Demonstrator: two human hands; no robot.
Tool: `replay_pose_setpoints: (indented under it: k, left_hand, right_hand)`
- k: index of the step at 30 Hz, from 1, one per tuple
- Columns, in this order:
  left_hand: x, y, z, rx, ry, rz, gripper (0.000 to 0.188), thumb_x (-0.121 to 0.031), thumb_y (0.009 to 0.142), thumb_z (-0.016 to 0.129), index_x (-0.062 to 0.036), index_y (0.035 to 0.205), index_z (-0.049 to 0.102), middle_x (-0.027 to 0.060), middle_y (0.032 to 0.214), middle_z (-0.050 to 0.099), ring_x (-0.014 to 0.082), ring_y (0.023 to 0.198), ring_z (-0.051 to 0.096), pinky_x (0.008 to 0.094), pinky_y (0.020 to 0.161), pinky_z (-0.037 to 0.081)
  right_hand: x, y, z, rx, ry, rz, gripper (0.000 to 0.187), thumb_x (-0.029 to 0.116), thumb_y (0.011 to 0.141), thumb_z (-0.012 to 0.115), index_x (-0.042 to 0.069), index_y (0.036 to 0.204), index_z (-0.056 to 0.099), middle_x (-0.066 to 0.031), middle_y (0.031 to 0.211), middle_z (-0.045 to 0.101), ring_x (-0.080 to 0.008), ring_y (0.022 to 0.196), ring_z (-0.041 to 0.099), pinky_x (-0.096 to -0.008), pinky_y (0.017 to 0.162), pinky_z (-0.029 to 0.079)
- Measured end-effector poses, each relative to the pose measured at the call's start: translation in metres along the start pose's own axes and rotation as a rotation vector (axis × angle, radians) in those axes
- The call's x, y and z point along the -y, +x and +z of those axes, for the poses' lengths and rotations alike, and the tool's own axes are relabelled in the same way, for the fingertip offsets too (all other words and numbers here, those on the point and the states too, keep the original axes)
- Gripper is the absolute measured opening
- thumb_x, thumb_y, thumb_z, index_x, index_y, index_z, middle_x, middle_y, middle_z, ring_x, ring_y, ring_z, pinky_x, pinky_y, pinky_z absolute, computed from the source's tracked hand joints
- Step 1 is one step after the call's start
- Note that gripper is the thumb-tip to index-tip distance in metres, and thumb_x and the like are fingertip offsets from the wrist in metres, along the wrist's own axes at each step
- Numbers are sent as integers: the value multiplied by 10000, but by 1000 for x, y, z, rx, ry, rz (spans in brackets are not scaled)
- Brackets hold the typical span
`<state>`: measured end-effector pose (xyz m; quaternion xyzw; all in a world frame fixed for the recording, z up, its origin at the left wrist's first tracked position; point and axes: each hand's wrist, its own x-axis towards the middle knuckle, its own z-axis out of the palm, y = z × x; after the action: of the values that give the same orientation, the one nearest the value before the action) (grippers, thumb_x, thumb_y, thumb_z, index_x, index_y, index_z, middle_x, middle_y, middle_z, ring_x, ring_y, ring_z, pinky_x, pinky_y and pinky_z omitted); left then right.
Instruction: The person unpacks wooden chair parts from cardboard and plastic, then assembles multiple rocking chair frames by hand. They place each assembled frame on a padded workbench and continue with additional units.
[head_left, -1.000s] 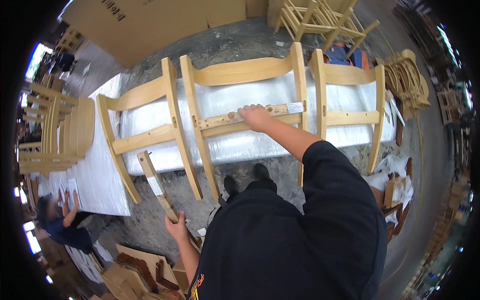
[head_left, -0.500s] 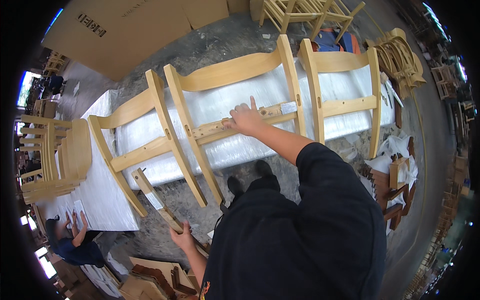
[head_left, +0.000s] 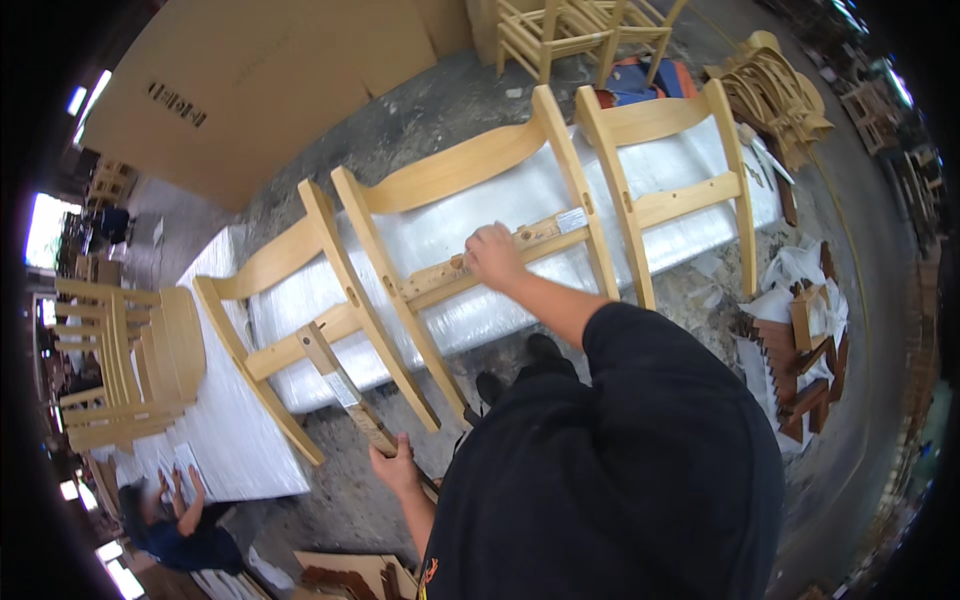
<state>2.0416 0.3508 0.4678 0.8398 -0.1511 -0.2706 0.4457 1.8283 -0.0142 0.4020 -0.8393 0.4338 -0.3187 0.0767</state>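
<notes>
My left hand [head_left: 397,466] is closed around a long wooden bar [head_left: 358,404] with a pale label wrapped on it. The far end of this bar overlaps the lower rail of the left chair back [head_left: 268,262]. My right hand [head_left: 492,257] curls its fingers over a second wooden bar [head_left: 545,233], which has marks, round spots and a pale label near its right end. That bar lies along the lower rail of the middle chair back [head_left: 455,165], between its two posts. The fingertips of my right hand are partly hidden.
The chair backs rest on a plastic-wrapped bench [head_left: 480,312]. A right chair back [head_left: 690,202] lies beyond the middle one. Stacked chair parts [head_left: 165,350] stand at left, near a person [head_left: 185,535]. Dark wood pieces [head_left: 785,345] lie at right. A large cardboard sheet [head_left: 270,80] stands behind.
My right thumb, raised before, is now down by the bar. The bar in my left hand has moved up and right, its end now over the left chair back's rail. The view has shifted slightly.
</notes>
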Motion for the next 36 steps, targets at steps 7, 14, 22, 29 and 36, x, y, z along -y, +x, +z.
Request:
replay_pose_setpoints:
  k: [7,14,22,29,36]
  left_hand:
    - [-46,30,85,212,104,403,476,-177,880,785,35,1267,608,203,1070,714,293,943,690,407,859,542]
    - [-115,-12,208,1132,333,877,483,-228,904,718,-34,1328,592,230,1356,604,400,1237,595,438,1055,482]
    - [-143,91,280,325,917,953,676,-393,923,712,-73,1472,483,199,1513,486,377,1427,425,545,1188,307]
    - [-141,127,302,661,1166,731,571,-541,992,578,-166,1422,549,138,1432,563,331,1365,491,559,1133,330]
    - [-129,141,303,667,1102,732,499,-523,977,608,-179,1339,611,98,1391,594,321,1338,507,571,1112,334]
  right_hand:
    - [117,-76,-55,407,1112,718,600,369,889,802,14,1315,574,-166,1181,669,-204,955,680,-375,785,551]
    - [38,-95,-101,-211,1035,1101,353,80,922,684,22,1236,532,-86,909,625,-166,608,609,-315,534,504]
    - [-83,-175,-177,30,5,1004,498,457,957,654,34,1192,537,-270,971,689,-483,957,670,-556,823,523]
    - [-114,-202,-138,-19,-71,965,441,394,917,721,61,1117,511,-250,1008,633,-479,928,647,-560,808,521]
    - [-115,-192,-112,152,-161,946,492,388,908,736,41,1176,512,-263,1064,624,-471,1029,616,-544,877,511]
